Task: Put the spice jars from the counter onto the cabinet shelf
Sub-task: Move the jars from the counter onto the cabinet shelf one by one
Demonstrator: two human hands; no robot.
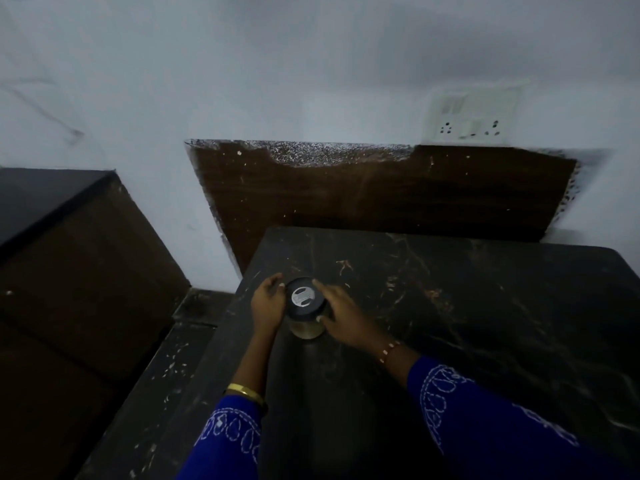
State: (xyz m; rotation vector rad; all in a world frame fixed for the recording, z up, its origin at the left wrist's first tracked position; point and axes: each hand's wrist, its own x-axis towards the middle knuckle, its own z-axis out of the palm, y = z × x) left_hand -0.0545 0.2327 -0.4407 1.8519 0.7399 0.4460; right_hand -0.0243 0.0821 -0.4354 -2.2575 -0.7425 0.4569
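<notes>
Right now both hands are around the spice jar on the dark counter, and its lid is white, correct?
Not quite: the lid is black, with only a small pale label on top, as the head view shows. The rest stands: the left hand and right hand are around the spice jar on the dark counter.

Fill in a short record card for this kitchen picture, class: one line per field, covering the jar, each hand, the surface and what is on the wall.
Jar: one spice jar, upright, dark lid, clear body with pale contents
Surface: dark marbled counter, jar near its left edge
Left hand: fingers curled round the jar's left side
Right hand: fingers and thumb on the jar's right side
Wall: white switch and socket plate above a brown panel
Cabinet shelf: not in view
Task stage: jar not yet lifted, as far as can be seen
</notes>
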